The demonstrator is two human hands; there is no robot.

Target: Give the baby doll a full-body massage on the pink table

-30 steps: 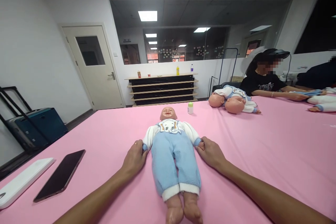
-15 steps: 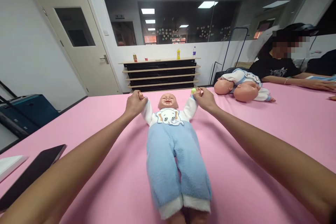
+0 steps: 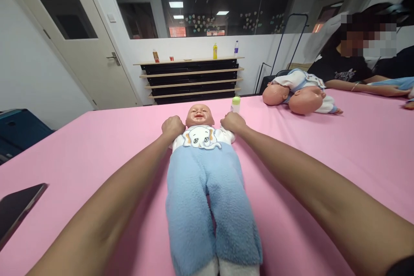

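Note:
A baby doll [image 3: 203, 168] in blue fleece trousers and a white top with an elephant bib lies on its back on the pink table cover [image 3: 129, 233], head away from me. My left hand [image 3: 173, 127] is closed at the doll's arm on the left, beside its head. On the other side my right hand [image 3: 233, 123] is closed round the other arm, near the shoulder. The doll's own hands are hidden inside my fists. Just behind my right hand stands a small bottle with a green cap [image 3: 236, 104].
Two more dolls [image 3: 304, 95] lie together at the far right, near a seated person in a black shirt [image 3: 346, 71]. A dark phone [image 3: 19, 211] rests at the left edge. Beyond the table, a low shelf rack [image 3: 194, 73] carries several bottles.
Both my hands have brought the doll's arms down and inward, from raised and spread out to bent close beside its head and shoulders. The camera view has tilted slightly downward.

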